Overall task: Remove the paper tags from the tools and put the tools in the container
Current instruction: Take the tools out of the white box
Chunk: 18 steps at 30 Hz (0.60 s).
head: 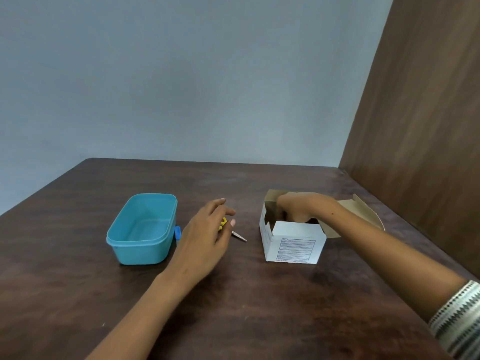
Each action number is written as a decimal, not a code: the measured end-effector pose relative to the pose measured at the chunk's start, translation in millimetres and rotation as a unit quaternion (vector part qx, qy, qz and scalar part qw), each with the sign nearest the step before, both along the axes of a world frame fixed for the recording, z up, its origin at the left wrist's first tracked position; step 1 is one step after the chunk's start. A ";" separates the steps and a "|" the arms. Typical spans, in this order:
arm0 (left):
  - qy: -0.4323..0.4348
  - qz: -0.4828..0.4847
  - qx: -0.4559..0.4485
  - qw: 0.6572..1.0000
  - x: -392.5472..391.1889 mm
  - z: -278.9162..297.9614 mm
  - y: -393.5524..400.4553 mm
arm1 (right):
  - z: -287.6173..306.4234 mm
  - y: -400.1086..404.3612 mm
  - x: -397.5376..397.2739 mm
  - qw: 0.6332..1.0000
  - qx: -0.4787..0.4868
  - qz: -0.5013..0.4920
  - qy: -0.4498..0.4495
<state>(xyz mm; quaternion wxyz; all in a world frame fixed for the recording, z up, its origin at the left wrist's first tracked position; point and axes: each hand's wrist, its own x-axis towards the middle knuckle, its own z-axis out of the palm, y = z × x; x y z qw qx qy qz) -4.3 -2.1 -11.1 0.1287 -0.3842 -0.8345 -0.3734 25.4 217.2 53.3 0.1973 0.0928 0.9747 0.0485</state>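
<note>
A blue plastic container [141, 228] stands open on the dark wooden table, left of centre. My left hand [207, 229] hovers just right of it with relaxed fingers, over a small pair of scissors [237, 235] with yellow handles and metal blades that lies on the table. My right hand [298, 206] reaches down into an open white cardboard box [293, 245]; its fingers are hidden inside, so what they hold cannot be seen.
The box's brown lid flap [363, 216] lies open toward the right. A brown wooden panel [420, 126] rises along the table's right side. A grey wall stands behind the table's far edge [207, 161].
</note>
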 end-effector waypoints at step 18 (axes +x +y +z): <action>0.009 -0.006 -0.021 1.000 1.7 1.3 -0.6 | 22.7 10.3 35.3 0.950 -0.233 -0.013 0.206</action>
